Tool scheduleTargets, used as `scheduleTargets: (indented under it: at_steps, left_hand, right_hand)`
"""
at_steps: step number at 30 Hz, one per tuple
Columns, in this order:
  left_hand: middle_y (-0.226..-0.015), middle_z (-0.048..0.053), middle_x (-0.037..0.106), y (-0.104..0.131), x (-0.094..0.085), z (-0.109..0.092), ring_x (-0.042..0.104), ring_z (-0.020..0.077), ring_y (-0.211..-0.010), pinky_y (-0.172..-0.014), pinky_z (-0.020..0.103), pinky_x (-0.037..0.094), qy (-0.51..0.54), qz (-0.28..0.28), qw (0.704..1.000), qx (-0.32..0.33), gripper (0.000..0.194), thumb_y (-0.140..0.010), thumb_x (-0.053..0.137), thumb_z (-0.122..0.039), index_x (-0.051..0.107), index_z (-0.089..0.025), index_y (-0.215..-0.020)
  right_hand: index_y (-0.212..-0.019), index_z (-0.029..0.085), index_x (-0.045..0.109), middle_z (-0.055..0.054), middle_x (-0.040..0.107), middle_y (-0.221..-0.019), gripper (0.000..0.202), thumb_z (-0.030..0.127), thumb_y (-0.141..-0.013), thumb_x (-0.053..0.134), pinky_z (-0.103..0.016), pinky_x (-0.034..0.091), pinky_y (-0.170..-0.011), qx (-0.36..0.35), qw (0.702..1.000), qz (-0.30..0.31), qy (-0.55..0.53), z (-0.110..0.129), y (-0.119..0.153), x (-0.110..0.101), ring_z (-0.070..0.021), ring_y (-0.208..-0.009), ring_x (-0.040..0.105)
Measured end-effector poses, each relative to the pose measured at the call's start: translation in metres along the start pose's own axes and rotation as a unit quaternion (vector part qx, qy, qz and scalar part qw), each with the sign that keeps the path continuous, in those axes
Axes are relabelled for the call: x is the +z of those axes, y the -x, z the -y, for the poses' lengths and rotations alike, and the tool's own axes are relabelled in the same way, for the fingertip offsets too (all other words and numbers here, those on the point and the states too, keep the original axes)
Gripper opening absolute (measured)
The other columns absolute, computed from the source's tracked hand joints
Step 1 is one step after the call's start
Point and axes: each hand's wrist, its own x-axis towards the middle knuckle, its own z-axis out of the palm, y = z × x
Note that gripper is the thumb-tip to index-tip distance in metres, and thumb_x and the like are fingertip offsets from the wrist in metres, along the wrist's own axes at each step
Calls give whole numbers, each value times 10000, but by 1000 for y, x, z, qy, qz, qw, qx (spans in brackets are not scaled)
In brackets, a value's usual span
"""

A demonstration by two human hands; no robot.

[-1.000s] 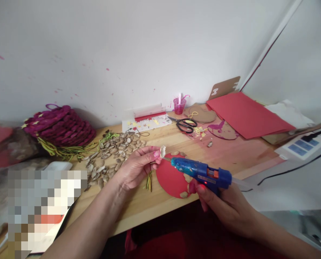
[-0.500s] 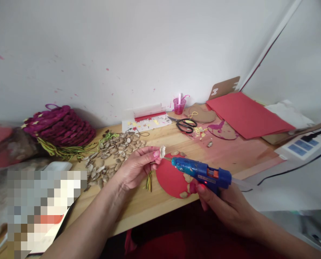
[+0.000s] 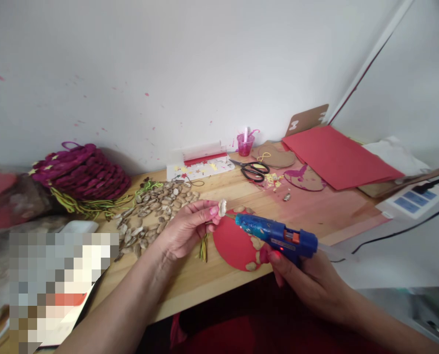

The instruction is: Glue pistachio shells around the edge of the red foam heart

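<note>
Between thumb and fingers, my left hand (image 3: 191,227) pinches a pale shell piece (image 3: 222,208). My right hand (image 3: 307,273) is wrapped round the grip of a blue glue gun (image 3: 274,234), whose red light is lit. The gun's nozzle points left, close beside the shell piece; whether they touch cannot be made out. Below both lies a red disc (image 3: 232,246) with several shell pieces along its edge, partly hidden by the gun. A pile of shell pieces (image 3: 167,201) spreads over the wooden table (image 3: 190,285) left of my left hand.
Black scissors (image 3: 255,171), a pink-stained cup (image 3: 245,145) and red sheets (image 3: 340,157) lie farther back. A purple shell-covered piece (image 3: 82,172) with yellow-green strings stands at the left. At the right are a power strip (image 3: 414,199) and a black cable (image 3: 392,230).
The glue gun's nozzle has shifted very slightly right, away from the shell piece. My left hand has barely moved.
</note>
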Motion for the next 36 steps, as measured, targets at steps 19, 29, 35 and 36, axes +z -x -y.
scheduleTargets:
  at_steps: [19, 29, 35, 36]
  left_hand:
    - [-765, 19, 698, -1, -1, -7, 649, 105, -666, -603, 211, 584, -128, -81, 986, 75, 276, -647, 921, -285, 786, -170, -858]
    - [-995, 58, 643, -7, 16, 2, 657, 110, -708, -562, 207, 549, -552, -111, 806, 182, 90, -803, 700, -248, 764, -187, -821]
    - [-943, 43, 656, -15, 33, 8, 650, 101, -642, -601, 238, 546, -646, -125, 737, 154, 83, -819, 643, -179, 725, -173, -809]
    - [-937, 41, 654, -17, 34, 9, 648, 105, -648, -617, 247, 547, -658, -127, 727, 152, 84, -824, 638, -173, 722, -174, -821]
  right_hand:
    - [-904, 210, 653, 9, 646, -620, 369, 563, -950, 557, -231, 434, -425, 135, 953, -95, -253, -36, -24, -11, -118, -457, 544]
    - [-859, 214, 725, -68, 759, -994, 304, 494, -775, 809, -288, 616, -658, 191, 835, -127, -501, -44, -50, -6, -238, -898, 756]
    - [-861, 223, 739, -73, 767, -997, 301, 508, -785, 797, -346, 617, -791, 203, 816, -97, -532, -50, -54, -3, -277, -1028, 736]
    - [-855, 223, 740, -75, 767, -995, 302, 512, -788, 792, -354, 616, -803, 205, 814, -92, -536, -50, -54, -4, -280, -1034, 734]
